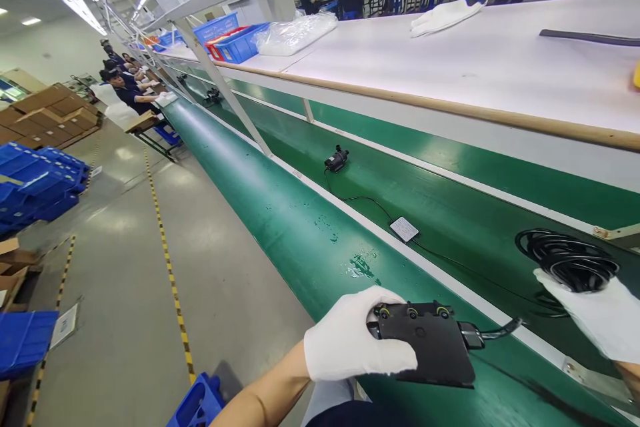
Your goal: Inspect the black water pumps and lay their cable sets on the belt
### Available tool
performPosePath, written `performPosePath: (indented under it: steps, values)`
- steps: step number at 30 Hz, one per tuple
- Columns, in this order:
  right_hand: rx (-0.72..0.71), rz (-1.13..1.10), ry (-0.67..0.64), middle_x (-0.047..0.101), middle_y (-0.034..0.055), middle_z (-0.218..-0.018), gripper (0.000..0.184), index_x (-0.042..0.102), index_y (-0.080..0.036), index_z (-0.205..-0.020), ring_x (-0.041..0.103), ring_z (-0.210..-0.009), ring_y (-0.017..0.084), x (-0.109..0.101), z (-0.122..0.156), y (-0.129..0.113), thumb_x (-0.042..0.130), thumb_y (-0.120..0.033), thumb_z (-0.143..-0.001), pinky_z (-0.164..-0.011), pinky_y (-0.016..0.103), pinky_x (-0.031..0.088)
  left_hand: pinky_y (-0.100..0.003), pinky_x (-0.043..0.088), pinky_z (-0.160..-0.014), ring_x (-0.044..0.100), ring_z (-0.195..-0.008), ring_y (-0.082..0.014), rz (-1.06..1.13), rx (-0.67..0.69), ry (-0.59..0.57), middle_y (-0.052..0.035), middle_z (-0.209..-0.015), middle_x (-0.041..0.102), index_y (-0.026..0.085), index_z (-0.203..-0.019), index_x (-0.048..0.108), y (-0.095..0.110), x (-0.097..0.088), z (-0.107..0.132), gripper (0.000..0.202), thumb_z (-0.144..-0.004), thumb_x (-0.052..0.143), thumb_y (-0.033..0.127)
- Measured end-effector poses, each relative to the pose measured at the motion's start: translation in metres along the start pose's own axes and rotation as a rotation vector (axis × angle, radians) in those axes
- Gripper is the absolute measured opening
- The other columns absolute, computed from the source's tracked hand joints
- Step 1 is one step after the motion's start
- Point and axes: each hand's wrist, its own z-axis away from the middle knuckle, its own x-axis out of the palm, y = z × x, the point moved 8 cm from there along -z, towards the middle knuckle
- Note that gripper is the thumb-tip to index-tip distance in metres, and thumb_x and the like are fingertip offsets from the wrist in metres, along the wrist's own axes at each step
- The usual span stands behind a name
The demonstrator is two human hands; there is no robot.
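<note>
My left hand (350,337), in a white glove, is closed round one end of a flat black box (435,350). Yellow-ringed round fittings line the box's far edge, and a black plug and cable (495,331) come out of its right side. At the right edge my gloved right hand (600,313) holds a coiled black cable (570,257); its fingers are partly hidden under the loops. Beyond, on the inner green belt, lies a small black pump (337,159). Its thin cord runs to a small box with a white label (404,229).
The near green belt (280,213) carries water drops and passes below my left hand. A white rail (440,280) divides the belts. Above is a white shelf (380,60) with a glove (445,18), blue bins (243,45) and plastic bags (300,33). Co-workers sit farther along.
</note>
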Motion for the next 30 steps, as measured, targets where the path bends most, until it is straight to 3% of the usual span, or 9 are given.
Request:
performPosePath:
  steps: [3, 5, 12, 20, 24, 30]
  values:
    - [0.131, -0.094, -0.096, 0.069, 0.0174, -0.137, 0.074, 0.060, -0.029, -0.127, 0.062, -0.127, 0.046, 0.010, 0.003, -0.004, 0.057, -0.076, -0.070, -0.106, 0.053, 0.048, -0.036, 0.058, -0.082, 0.070, -0.095, -0.0242, -0.009, 0.017, -0.005, -0.0042, -0.104, 0.075, 0.021, -0.113, 0.069, 0.001, -0.003, -0.001, 0.059, -0.064, 0.089, 0.047]
    - [0.166, -0.099, -0.121, 0.069, 0.0183, -0.137, 0.077, 0.060, -0.029, -0.130, 0.061, -0.127, 0.046, 0.014, 0.006, -0.010, 0.059, -0.076, -0.069, -0.105, 0.052, 0.048, -0.036, 0.058, -0.084, 0.070, -0.097, -0.0247, -0.009, 0.021, -0.013, -0.0046, -0.105, 0.075, 0.021, -0.114, 0.070, 0.001, -0.006, -0.001, 0.060, -0.063, 0.089, 0.047]
    - [0.148, -0.060, -0.126, 0.069, 0.0239, -0.134, 0.077, 0.059, -0.024, -0.136, 0.065, -0.120, 0.044, 0.030, 0.014, -0.048, 0.058, -0.072, -0.075, -0.097, 0.050, 0.049, -0.039, 0.057, -0.089, 0.069, -0.101, -0.0268, 0.043, 0.025, -0.084, -0.0058, -0.109, 0.074, 0.021, -0.114, 0.069, -0.003, -0.033, -0.002, 0.060, -0.063, 0.090, 0.044]
    - [0.161, -0.039, -0.078, 0.075, 0.0188, -0.117, 0.069, 0.057, -0.028, -0.128, 0.071, -0.106, 0.043, 0.047, 0.028, -0.110, 0.052, -0.073, -0.076, -0.084, 0.048, 0.053, -0.037, 0.054, -0.085, 0.067, -0.094, -0.0230, 0.020, 0.061, -0.181, -0.0029, -0.104, 0.073, 0.021, -0.113, 0.068, -0.003, -0.109, -0.018, 0.058, -0.062, 0.089, 0.042]
    - [0.187, -0.036, -0.059, 0.075, 0.0158, -0.116, 0.070, 0.058, -0.028, -0.124, 0.072, -0.104, 0.042, 0.053, 0.032, -0.144, 0.051, -0.076, -0.073, -0.084, 0.046, 0.055, -0.039, 0.052, -0.091, 0.065, -0.101, -0.0250, 0.050, 0.043, -0.242, -0.0053, -0.110, 0.072, 0.020, -0.113, 0.069, -0.007, -0.148, -0.032, 0.058, -0.064, 0.088, 0.044]
    - [0.207, -0.002, -0.056, 0.075, 0.0171, -0.116, 0.078, 0.058, -0.024, -0.125, 0.072, -0.103, 0.043, 0.061, 0.031, -0.187, 0.051, -0.079, -0.071, -0.085, 0.046, 0.055, -0.041, 0.050, -0.097, 0.061, -0.109, -0.0278, 0.091, 0.126, -0.279, -0.0129, -0.117, 0.069, 0.016, -0.113, 0.070, -0.016, -0.191, -0.048, 0.076, -0.075, 0.068, 0.082]
